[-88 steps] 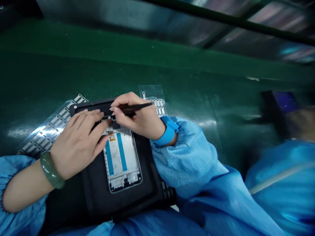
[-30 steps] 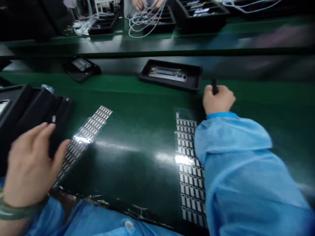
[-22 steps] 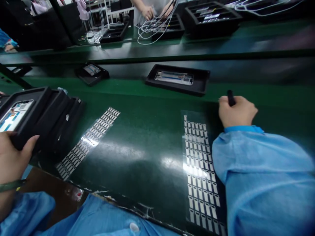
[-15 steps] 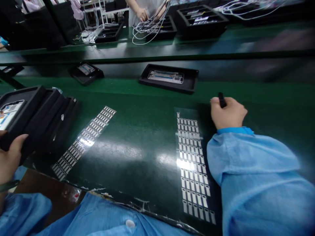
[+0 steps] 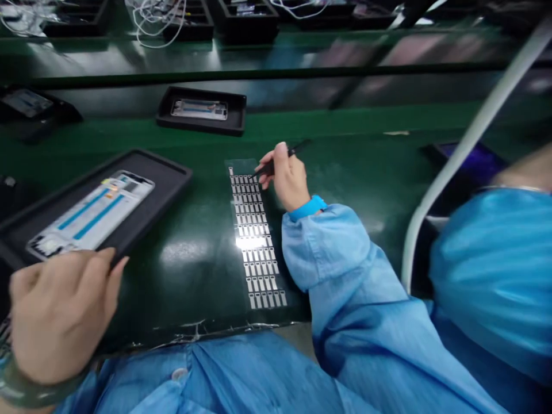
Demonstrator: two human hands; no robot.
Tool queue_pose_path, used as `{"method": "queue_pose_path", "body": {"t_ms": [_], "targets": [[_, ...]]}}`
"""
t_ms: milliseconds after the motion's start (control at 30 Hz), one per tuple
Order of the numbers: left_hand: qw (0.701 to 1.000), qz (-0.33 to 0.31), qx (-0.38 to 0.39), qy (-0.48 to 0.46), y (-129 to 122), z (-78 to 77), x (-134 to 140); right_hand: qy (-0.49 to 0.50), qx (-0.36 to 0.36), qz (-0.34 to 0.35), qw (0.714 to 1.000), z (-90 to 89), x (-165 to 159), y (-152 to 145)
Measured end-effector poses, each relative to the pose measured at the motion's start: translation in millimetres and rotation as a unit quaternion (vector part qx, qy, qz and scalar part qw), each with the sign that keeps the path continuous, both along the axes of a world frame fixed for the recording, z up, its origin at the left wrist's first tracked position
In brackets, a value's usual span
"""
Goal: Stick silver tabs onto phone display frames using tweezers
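Note:
My left hand [image 5: 64, 310] grips the near edge of a black tray [image 5: 166, 178], which is tilted. In the tray lies a phone housing [image 5: 97, 210] with two blue strips. My right hand [image 5: 290, 175] pinches dark tweezers [image 5: 269, 168], with their tips at the top rows of a clear sheet of small silver-white stickers [image 5: 254, 218]. The sheet lies flat on the green bench. A single sticker stands alone above the top full row.
A second black tray [image 5: 235, 112] with a phone housing [image 5: 199, 109] sits farther back, and another dark tray [image 5: 43, 123] is at far left. A white curved pole [image 5: 457, 161] and part of another person in blue [image 5: 491, 276] are at the right. Cables [image 5: 159, 17] lie beyond.
My left hand has brought a tray with a housing from the stack at left toward the middle. My right hand has moved over the sheet's top, tweezers pointing at it. The view has turned right.

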State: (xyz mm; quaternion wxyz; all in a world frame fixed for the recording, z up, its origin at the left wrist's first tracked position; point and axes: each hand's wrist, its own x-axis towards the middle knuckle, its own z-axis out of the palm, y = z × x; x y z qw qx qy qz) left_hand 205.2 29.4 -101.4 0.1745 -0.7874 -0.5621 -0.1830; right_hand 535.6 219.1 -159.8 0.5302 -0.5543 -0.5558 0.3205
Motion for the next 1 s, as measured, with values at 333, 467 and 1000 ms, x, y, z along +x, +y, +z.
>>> {"method": "queue_pose_path", "body": {"t_ms": [333,467,1000], "targets": [[0.980,-0.031,-0.151,0.125,-9.8,-25.4,90.6,0.148,-0.087,0.027,0.985,-13.4,-17.0,16.1],[0.972,-0.088,-0.217,0.027,-21.4,-27.9,118.3,0.125,-0.104,0.021,0.987,-17.3,-17.1,28.3],[0.933,-0.276,-0.224,0.049,121.6,-44.2,160.0,0.063,-0.089,0.065,0.992,-15.0,-11.6,27.2]]}}
